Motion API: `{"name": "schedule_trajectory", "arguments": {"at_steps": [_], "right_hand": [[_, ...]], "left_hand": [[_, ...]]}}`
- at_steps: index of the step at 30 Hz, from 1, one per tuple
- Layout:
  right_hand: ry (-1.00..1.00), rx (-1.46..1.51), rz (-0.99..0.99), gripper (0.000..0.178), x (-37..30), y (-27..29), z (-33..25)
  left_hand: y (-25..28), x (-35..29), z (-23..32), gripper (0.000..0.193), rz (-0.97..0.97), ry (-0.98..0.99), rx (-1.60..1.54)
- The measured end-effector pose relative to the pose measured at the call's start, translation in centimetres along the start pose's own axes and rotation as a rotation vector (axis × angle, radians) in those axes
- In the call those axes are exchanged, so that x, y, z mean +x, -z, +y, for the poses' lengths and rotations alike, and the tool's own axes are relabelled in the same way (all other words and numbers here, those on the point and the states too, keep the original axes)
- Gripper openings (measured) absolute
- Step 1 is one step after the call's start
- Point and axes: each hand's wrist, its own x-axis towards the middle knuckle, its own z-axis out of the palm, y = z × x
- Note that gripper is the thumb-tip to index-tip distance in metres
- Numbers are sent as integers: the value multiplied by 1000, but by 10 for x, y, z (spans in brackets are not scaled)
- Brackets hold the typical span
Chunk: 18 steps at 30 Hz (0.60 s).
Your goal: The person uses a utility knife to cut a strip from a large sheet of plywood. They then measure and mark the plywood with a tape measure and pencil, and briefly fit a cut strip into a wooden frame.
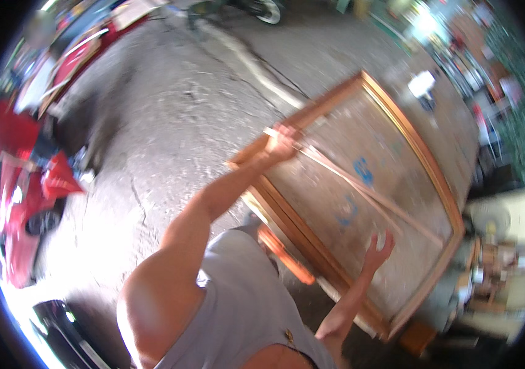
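Note:
My left hand (284,142) is closed round the ends of thin wooden strips (361,184), above the left side of a wooden frame (410,132). A short pale end pokes out past its fingers. From there the strips run slantwise across the frame's opening toward its far right corner. The large frame has one curved side and lies on a worn work table (453,163). Blue marks show on the tabletop inside it. My right hand (380,249) hovers over the opening near the strips, fingers apart and nothing in them. Motion blurs both hands slightly.
An orange-brown wooden piece (286,255) sits low beside the table, near my legs. A person in red (13,132) stands at far left by a red car (19,215). Wood offcuts (490,270) are piled at right. A pale hose-like line (256,71) crosses the concrete floor.

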Motion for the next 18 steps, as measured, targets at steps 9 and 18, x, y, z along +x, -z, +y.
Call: {"name": "schedule_trajectory", "arguments": {"at_steps": [9, 18], "right_hand": [[-907, 1442, -668, 49, -68, -144, -230], [-598, 1490, -1138, 75, -48, -278, -513]], "left_hand": [[119, -138, 124, 52, 119, -153, -882], [128, -164, -180, 62, 290, 412, -738]]}}
